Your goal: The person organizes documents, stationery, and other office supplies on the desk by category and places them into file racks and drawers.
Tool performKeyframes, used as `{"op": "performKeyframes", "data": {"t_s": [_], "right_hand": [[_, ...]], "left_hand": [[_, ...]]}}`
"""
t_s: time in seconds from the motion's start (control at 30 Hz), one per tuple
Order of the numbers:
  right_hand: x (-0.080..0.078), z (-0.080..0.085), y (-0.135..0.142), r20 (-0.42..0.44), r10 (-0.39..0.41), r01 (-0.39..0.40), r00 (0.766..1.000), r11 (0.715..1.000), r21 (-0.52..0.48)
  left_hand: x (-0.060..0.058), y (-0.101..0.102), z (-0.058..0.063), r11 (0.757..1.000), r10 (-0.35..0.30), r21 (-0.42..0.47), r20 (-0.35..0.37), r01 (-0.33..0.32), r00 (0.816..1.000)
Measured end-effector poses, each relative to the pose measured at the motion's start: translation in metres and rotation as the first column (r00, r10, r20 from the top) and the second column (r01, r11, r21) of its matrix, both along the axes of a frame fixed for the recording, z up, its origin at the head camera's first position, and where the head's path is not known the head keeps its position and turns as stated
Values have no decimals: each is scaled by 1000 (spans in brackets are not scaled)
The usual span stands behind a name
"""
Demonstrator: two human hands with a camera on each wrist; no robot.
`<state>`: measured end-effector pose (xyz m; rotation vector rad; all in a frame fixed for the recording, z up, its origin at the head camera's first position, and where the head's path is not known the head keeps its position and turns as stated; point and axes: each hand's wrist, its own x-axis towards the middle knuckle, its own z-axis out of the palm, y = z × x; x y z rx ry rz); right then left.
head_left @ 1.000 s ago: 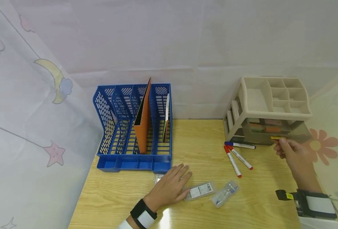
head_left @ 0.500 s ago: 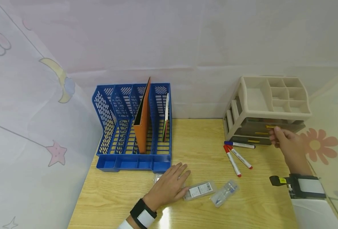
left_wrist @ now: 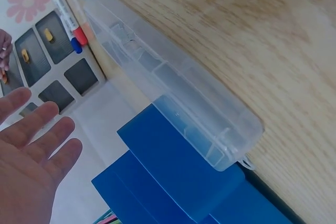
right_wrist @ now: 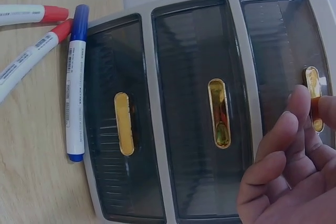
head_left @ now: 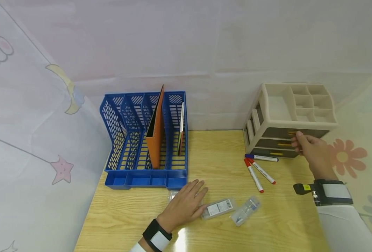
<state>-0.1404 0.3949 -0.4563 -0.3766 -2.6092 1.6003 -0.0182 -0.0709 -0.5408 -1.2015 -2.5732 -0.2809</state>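
Observation:
My right hand (head_left: 313, 150) is at the top drawer (head_left: 275, 132) of a beige desktop drawer organizer (head_left: 299, 124). In the right wrist view its thumb and fingers pinch the gold drawer handle (right_wrist: 312, 80). All three dark drawers are pushed in. My left hand (head_left: 184, 204), fingers spread and relaxed, lies over a clear plastic case (head_left: 172, 196) and hides most of it. Near its thumb lies a clear case with a white label (head_left: 219, 208). Farther right is another clear case (head_left: 245, 211) with a blue pen-like item inside.
A blue file rack (head_left: 146, 172) stands left of centre, holding an orange folder (head_left: 156, 147) and thin booklets (head_left: 181, 133). Before the organizer lie a blue-capped marker (head_left: 263, 158) and two red-capped markers (head_left: 253, 175). A white printed sheet hangs behind and at the sides.
The top drawer, pulled out a second ago with coloured items showing inside, has slid back into the organizer. My right hand moved back with its handle. The left hand stayed nearly still.

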Motion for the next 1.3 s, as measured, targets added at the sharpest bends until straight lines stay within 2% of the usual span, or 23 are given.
{"op": "performKeyframes", "data": {"t_s": [0.2,0.27,0.33,0.43,0.5,0.67,0.77,0.87,1.0,1.1,1.3], "right_hand": [[-1,-2,-2,2,12,-12,1000,998,-57],[2,-4,-1,-7,5,-6,1000,991,-137],[5,-9,1,-9,-10,7,1000,970,-245],[10,-18,3,-15,-29,20,999,917,-399],[12,-23,3,-14,-42,31,999,897,-440],[14,-33,1,36,-68,77,997,911,-405],[12,-38,2,105,-30,64,994,939,-337],[9,-41,3,163,33,15,986,960,-280],[7,-41,4,185,81,-18,979,947,-320],[7,-42,3,164,90,-19,982,920,-390],[13,-46,4,146,87,-11,985,891,-455]], "left_hand": [[0,-2,-2,1000,13,13,12,-13,1000],[1,-2,-2,1000,17,10,17,-17,1000],[1,-2,-3,1000,21,3,25,-21,999],[1,-2,-3,1000,23,-3,27,-23,999],[0,-3,-4,1000,23,-12,27,-23,999],[-3,-2,-6,1000,15,-8,19,-15,1000],[-5,-1,-6,1000,12,6,6,-12,1000],[-7,2,-6,1000,8,11,3,-8,1000],[-10,7,-7,1000,5,-3,10,-5,1000],[-13,10,-7,1000,9,-11,6,-9,1000],[-16,14,-7,1000,-5,5,-2,6,1000]]}}
